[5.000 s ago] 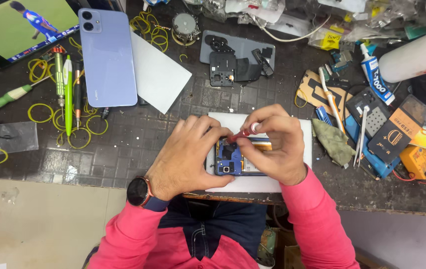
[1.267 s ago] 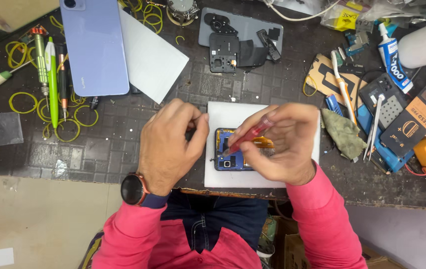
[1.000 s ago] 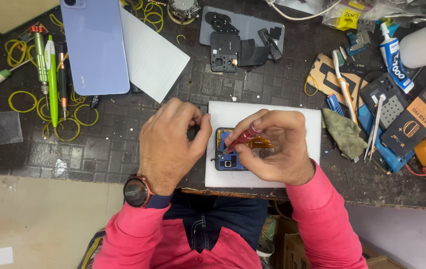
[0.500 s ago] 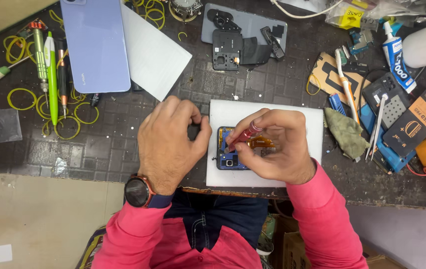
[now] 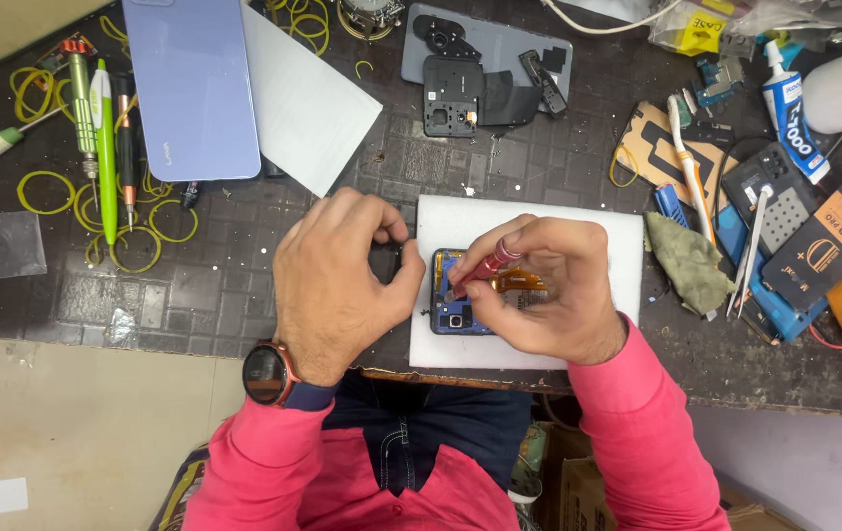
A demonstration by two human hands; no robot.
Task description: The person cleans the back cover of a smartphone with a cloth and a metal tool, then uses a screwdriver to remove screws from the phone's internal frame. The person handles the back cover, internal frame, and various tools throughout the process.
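Shift since half a second ago: almost nothing; my hands stay hunched over the same spot, and the bench clutter keeps its place in view.
Left hand (image 5: 337, 280): curled at the left edge of the opened phone (image 5: 460, 295), fingertips bent against it; I cannot tell whether it truly grips or only steadies.
Right hand (image 5: 549, 290): pinched around a slim red metal screwdriver (image 5: 485, 267), tip angled down into the phone.
Opened phone: flat rectangular body with blue circuitry and an orange flex strip, lying on a white foam pad (image 5: 529, 221) at the near edge of the bench.
Bench (image 5: 244, 285): dark, grid-textured mat, scuffed.
Nearby: glossy lilac back cover (image 5: 190, 88) to the far left; yellow rubber bands (image 5: 131, 236); crumpled green cloth (image 5: 691, 265) just right of the pad.
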